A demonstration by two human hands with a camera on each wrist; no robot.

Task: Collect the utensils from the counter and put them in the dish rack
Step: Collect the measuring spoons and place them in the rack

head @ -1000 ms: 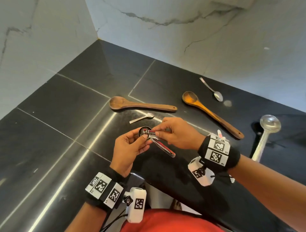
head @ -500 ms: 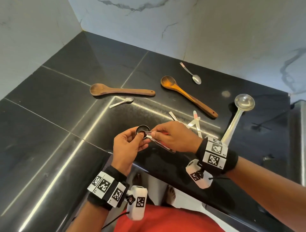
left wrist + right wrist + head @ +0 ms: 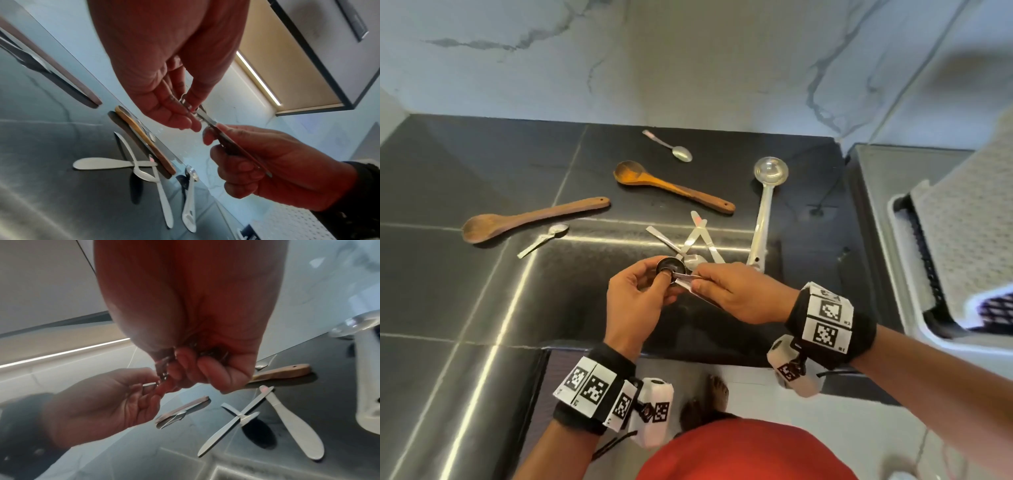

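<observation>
A black tiled counter (image 3: 482, 178) runs under a white marble wall, and since half a second ago the head view has swung right, bringing a white dish rack (image 3: 914, 308) into sight at the counter's right end, which suggests the carry toward it is near. In this view the left hand (image 3: 635, 301) pinches the round bowl of a small steel measuring spoon (image 3: 671, 270) while the right hand (image 3: 736, 294) grips its flat handle, both held just above the counter's front edge as before. Behind them lie two brown wooden spoons (image 3: 534, 219), a long steel ladle (image 3: 763, 209), two steel teaspoons (image 3: 671, 145) and a crossed heap of steel cutlery (image 3: 697, 236), all well apart from the rack. The left wrist view shows the left fingertips (image 3: 180, 120) closed on the spoon's bowl end and the right fingers curled around the handle. The right wrist view shows the right fingers (image 3: 207, 369) clenched on metal, possibly more than one piece, and the left fingers lightly pinching the tip. Nothing can be seen in the rack yet, so most of the collecting remains.
</observation>
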